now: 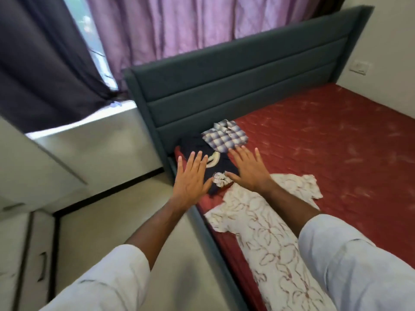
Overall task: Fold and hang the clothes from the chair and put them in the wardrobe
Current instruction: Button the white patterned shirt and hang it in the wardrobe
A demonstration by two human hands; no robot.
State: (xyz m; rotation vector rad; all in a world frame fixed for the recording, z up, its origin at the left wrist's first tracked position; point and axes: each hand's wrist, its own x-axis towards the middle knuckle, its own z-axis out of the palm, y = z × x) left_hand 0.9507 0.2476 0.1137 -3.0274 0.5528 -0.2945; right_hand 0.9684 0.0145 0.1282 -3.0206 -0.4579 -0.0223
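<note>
Head view: left hand [190, 178] and right hand [249, 170] reach out with fingers straight and spread, holding nothing, either side of a folded dark garment [215, 167] on the bed [325, 135], checked shirt [224, 135] just beyond the fingertips

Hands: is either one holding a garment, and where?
Nothing is held. Left hand and right hand are open, fingers spread above the folded dark shirt.
</note>
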